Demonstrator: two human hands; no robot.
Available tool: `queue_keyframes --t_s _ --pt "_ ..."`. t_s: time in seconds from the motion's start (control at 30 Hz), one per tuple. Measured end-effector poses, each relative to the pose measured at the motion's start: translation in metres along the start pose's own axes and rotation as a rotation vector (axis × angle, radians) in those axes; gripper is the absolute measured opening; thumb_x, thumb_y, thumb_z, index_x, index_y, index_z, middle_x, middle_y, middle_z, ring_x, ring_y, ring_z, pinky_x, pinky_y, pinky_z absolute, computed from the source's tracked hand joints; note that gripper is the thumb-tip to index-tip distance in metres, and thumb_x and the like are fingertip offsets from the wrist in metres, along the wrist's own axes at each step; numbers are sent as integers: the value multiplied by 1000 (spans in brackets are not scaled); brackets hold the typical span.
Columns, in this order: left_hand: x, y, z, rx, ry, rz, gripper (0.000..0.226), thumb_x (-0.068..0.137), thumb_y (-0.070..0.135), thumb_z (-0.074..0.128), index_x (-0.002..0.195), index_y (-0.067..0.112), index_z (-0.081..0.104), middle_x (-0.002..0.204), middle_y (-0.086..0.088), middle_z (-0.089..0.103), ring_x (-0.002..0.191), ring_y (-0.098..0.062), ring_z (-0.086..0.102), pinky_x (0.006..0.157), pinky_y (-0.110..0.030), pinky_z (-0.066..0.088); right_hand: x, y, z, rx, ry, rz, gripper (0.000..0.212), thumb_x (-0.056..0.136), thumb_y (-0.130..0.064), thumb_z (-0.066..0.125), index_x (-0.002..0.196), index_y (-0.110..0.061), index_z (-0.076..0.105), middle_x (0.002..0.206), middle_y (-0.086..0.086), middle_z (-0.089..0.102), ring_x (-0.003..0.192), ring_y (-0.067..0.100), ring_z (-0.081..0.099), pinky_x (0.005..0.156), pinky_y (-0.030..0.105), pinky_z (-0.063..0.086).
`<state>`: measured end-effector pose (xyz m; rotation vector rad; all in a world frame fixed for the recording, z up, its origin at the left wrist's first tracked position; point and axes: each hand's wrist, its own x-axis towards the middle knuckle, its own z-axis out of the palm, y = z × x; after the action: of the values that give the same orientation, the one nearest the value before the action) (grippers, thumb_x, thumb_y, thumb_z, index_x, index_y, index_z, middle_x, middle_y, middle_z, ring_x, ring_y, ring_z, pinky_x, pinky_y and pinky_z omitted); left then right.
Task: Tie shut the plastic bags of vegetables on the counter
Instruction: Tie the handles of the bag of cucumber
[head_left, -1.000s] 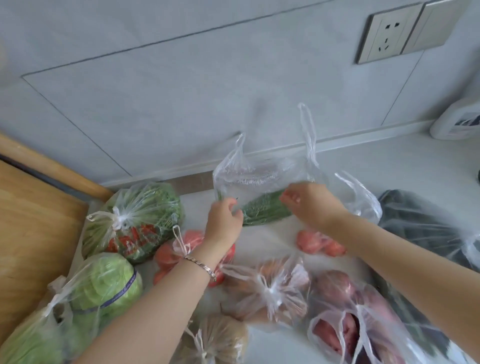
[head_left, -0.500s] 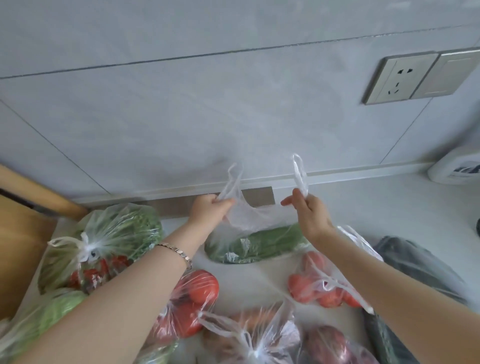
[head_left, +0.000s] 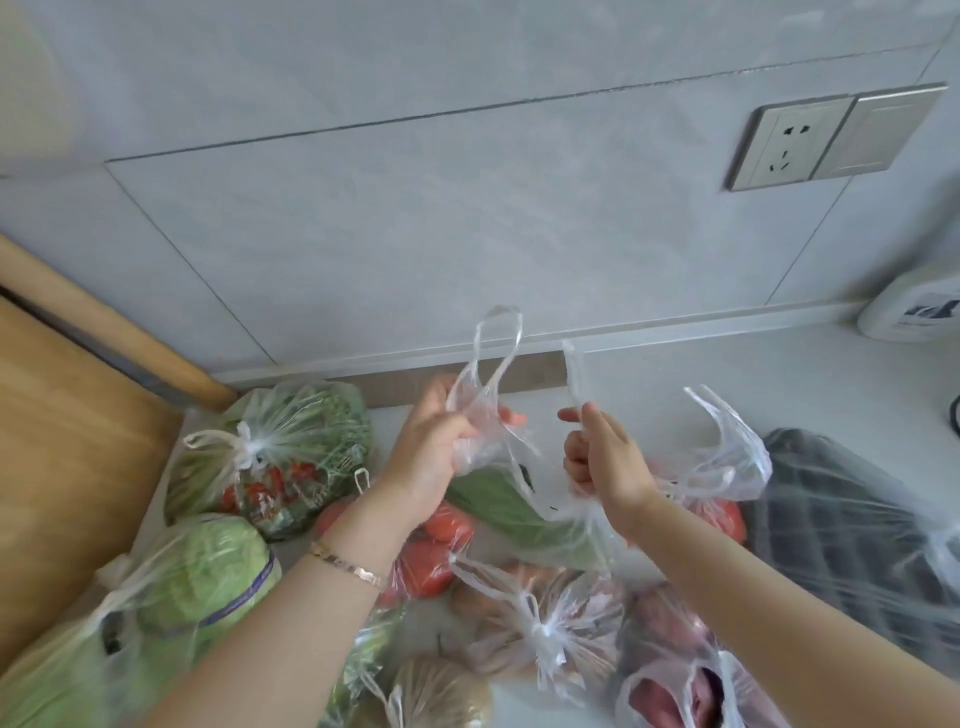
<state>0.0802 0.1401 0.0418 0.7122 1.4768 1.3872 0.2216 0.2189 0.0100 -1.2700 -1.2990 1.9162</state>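
I count ten plastic bags of produce: four knotted shut (head_left: 244, 441) (head_left: 540, 631) (head_left: 119, 592) (head_left: 400, 701), the rest open or unclear. I see two hands, left (head_left: 431, 447) and right (head_left: 605, 457). One wall socket (head_left: 789, 143) sits beside one switch (head_left: 893, 130).

Your left forearm (head_left: 291, 613) hides part of the tomato bag (head_left: 436, 551). The cabbage bag (head_left: 171, 597) runs off the lower left edge, the dark bag (head_left: 852, 535) off the right. The white appliance (head_left: 914, 306) is cut off; its label is unreadable.
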Motion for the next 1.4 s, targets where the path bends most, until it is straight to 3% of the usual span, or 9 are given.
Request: queue_keyframes --t_s 0.2,0.3,0.53,0.63,0.8,0.97,1.13,1.3,1.4 --pt "-25 -19 24 -20 -32 -49 21 97 17 30 90 8 49 48 5 34 41 -7 34 64 -27 43 -27 18 -6 54 19 61 23 97 -18 37 103 -8 57 45 -8 27 36 6 24 36 17 23" --pt "-43 -29 34 281 -58 -8 51 93 43 20 73 9 52 50 6 32 42 -4 34 51 -16 35 -46 23 -8 -94 -7 -64 36 93 -15 46 63 -19 65 47 -8 29 44 10 26 42 18 26" --pt "-62 -54 44 428 -6 -98 51 92 44 40 79 0 64 58 -10 45 50 -16 39 54 -29 32 -77 47 -6 -253 -122 -226 13 84 -7 56 78 -2 67 70 7 62 65 10 55 63 21 44" --pt "-62 -56 44 314 61 -180 31 89 39 53 78 11 61 53 -1 46 45 -13 39 49 -26 32 -82 53 -12 -378 -170 -303 20 81 -18 67 81 2 63 73 11 50 72 11 50 71 30 43" --pt "-65 -50 49 141 35 -246 19 88 31 58 89 13 62 49 7 46 40 -7 33 44 -22 28 -90 53 -10 -307 82 -407 32 77 -18 71 53 -34 57 55 -8 47 52 3 44 54 14 35" --pt "-72 -53 53 193 90 -154 21 91 30 54 81 12 61 66 -11 48 58 -17 42 55 -29 32 -82 46 -9 143 195 -127 22 86 -13 60 65 -8 61 38 -11 43 37 2 34 40 13 32" --pt "-84 -68 46 688 34 484 25 90 22 50 87 2 65 79 6 65 75 5 57 71 -12 46 -72 47 -9 157 170 226 20 84 5 49 71 -5 61 40 -2 38 35 8 30 33 16 25" --pt "-85 -69 43 798 60 621 23 87 18 47 84 4 65 84 -1 68 84 -4 56 74 -8 43 -77 49 -13 -217 193 19 23 77 6 55 94 -10 56 62 1 54 42 7 46 40 15 40" --pt "-86 -59 47 710 152 492 20 90 18 55 83 3 66 76 -3 67 72 -11 57 63 -11 41 -88 46 -15 -398 73 -219 22 81 -4 56 78 -24 64 61 -6 56 52 6 47 52 15 39"
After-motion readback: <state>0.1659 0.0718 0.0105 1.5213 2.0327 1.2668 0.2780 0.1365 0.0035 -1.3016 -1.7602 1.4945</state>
